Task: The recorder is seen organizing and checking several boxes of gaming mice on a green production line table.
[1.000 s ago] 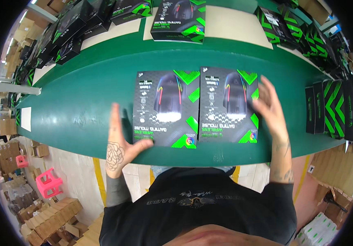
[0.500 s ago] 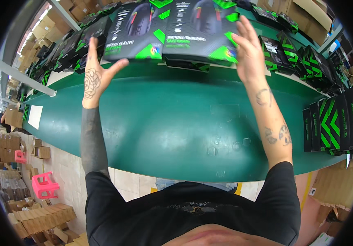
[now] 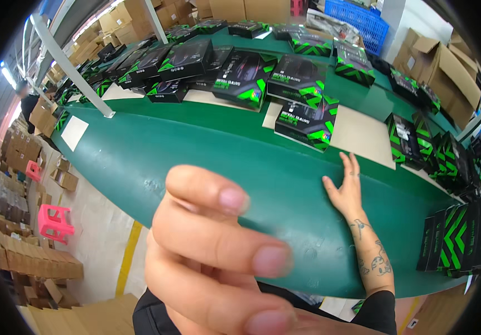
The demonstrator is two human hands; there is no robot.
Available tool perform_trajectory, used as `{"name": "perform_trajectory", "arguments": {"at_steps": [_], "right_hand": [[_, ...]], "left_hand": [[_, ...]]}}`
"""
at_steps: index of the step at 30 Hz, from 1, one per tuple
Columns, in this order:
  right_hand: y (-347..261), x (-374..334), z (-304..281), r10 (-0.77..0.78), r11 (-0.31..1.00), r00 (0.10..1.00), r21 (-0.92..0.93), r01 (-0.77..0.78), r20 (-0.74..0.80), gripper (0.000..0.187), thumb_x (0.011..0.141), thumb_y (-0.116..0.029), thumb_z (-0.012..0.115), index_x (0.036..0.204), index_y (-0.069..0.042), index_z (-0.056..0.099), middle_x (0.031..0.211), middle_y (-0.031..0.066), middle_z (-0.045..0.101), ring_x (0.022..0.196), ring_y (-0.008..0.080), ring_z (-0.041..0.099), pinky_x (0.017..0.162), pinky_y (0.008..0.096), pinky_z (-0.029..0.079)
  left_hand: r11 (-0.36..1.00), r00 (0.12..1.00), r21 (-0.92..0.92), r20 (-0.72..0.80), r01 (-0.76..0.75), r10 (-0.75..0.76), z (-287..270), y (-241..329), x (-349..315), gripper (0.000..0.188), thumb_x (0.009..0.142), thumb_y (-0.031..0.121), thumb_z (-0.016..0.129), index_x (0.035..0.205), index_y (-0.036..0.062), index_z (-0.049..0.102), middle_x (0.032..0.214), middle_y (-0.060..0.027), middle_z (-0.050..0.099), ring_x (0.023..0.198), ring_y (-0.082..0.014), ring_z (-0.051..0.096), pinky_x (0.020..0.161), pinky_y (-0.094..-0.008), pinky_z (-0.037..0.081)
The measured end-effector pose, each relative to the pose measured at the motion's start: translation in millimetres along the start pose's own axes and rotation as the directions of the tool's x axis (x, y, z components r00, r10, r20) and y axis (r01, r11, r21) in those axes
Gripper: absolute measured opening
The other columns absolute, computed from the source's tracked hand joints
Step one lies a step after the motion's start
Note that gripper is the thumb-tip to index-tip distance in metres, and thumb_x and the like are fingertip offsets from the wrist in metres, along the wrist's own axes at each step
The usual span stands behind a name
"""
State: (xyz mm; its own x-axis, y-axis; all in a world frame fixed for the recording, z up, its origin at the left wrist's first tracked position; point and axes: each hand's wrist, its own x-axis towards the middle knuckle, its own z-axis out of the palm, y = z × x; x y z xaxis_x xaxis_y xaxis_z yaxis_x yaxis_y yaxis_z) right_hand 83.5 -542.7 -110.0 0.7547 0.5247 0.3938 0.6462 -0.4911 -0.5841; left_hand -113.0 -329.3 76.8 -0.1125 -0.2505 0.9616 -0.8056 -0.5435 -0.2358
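My left hand (image 3: pixel 207 245) is raised very close to the camera and hides part of the table behind it. Its fingers are loosely curled with gaps between them; its thumb is hidden, and I see nothing held. Over the green table (image 3: pixel 196 145), my right hand (image 3: pixel 347 192) reaches forward with fingers spread and nothing in it. The closest thing beyond it is a black and green gaming mouse box (image 3: pixel 307 124) on the raised back part. Another mouse box (image 3: pixel 296 81) rests partly over that one, and a further mouse box (image 3: pixel 244 78) leans to its left.
Black and green boxes (image 3: pixel 458 237) stand in a row at the table's right end. Flat cardboard (image 3: pixel 363 137) lies along the back ledge. A metal post (image 3: pixel 73 70) rises at the left. Behind are a blue crate (image 3: pixel 357 22) and an open carton (image 3: pixel 447 72). Pink stools (image 3: pixel 56 222) stand on the floor.
My left hand has come back from beside the mouse boxes to right before the camera. My right hand has drawn away from the boxes. The view has shifted, showing more of the back ledge.
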Motion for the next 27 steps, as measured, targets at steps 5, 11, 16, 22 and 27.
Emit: {"name": "perform_trajectory", "arguments": {"at_steps": [5, 11, 16, 22, 27], "right_hand": [[-32.3, 56.2, 28.7, -0.227, 0.969, 0.973, -0.109, 0.221, -0.044, 0.081, 0.074, -0.026, 0.075, 0.143, -0.017, 0.033, 0.146, 0.0305, 0.018, 0.13, 0.0482, 0.031, 0.106, 0.0487, 0.032], [-10.2, 130.4, 75.6, -0.258, 0.871, 0.966, -0.427, 0.242, 0.02, 0.065, 0.076, -0.041, 0.071, 0.133, -0.019, 0.049, 0.144, 0.0292, 0.027, 0.13, 0.0444, 0.033, 0.105, 0.0488, 0.032], [20.7, 164.0, 73.5, -0.249, 0.912, 0.962, -0.361, 0.194, -0.113, 0.067, 0.077, -0.037, 0.07, 0.134, -0.013, 0.045, 0.14, 0.0251, 0.036, 0.129, 0.0416, 0.034, 0.107, 0.048, 0.03], [0.7, 67.8, 44.9, -0.207, 0.937, 0.976, -0.273, 0.217, 0.065, 0.065, 0.08, -0.041, 0.067, 0.133, -0.01, 0.045, 0.142, 0.0257, 0.031, 0.131, 0.0431, 0.03, 0.108, 0.0487, 0.028], [35.3, 7.6, -19.7, -0.05, 0.966, 0.985, -0.242, 0.09, 0.167, 0.061, 0.082, -0.04, 0.066, 0.131, -0.01, 0.047, 0.14, 0.0232, 0.036, 0.129, 0.0404, 0.036, 0.106, 0.0462, 0.032]], "left_hand": [[0.986, 1.0, 0.164, -0.007, 0.018, -0.017, -14.8, 10.8, -2.6, 0.034, 0.095, 0.043, 0.047, 0.13, 0.0473, 0.048, 0.13, 0.0253, 0.043, 0.105, -0.0026, 0.046, 0.094, -0.0333, 0.033], [0.954, 0.952, 0.145, 0.197, -0.264, 0.234, -35.4, 2.5, -1.3, 0.04, 0.103, 0.026, 0.029, 0.141, 0.0222, 0.038, 0.131, 0.0011, 0.05, 0.109, -0.0198, 0.053, 0.093, -0.0415, 0.04], [0.906, 0.925, 0.197, 0.006, -0.374, 0.381, -22.4, -26.2, -12.5, 0.04, 0.102, 0.031, 0.034, 0.142, 0.0303, 0.037, 0.132, 0.0051, 0.047, 0.104, -0.0183, 0.054, 0.092, -0.043, 0.042], [0.869, 0.983, 0.487, 0.184, -0.092, 0.0, -52.2, 22.9, -0.8, 0.042, 0.101, 0.029, 0.036, 0.141, 0.0192, 0.031, 0.133, -0.006, 0.044, 0.116, -0.0264, 0.049, 0.1, -0.05, 0.038], [0.99, 0.965, 0.036, -0.231, 0.139, -0.127, 6.0, -58.8, -26.3, 0.04, 0.098, 0.024, 0.037, 0.117, -0.008, 0.05, 0.102, -0.0229, 0.062, 0.087, -0.0314, 0.059, 0.077, -0.0445, 0.047]]}}
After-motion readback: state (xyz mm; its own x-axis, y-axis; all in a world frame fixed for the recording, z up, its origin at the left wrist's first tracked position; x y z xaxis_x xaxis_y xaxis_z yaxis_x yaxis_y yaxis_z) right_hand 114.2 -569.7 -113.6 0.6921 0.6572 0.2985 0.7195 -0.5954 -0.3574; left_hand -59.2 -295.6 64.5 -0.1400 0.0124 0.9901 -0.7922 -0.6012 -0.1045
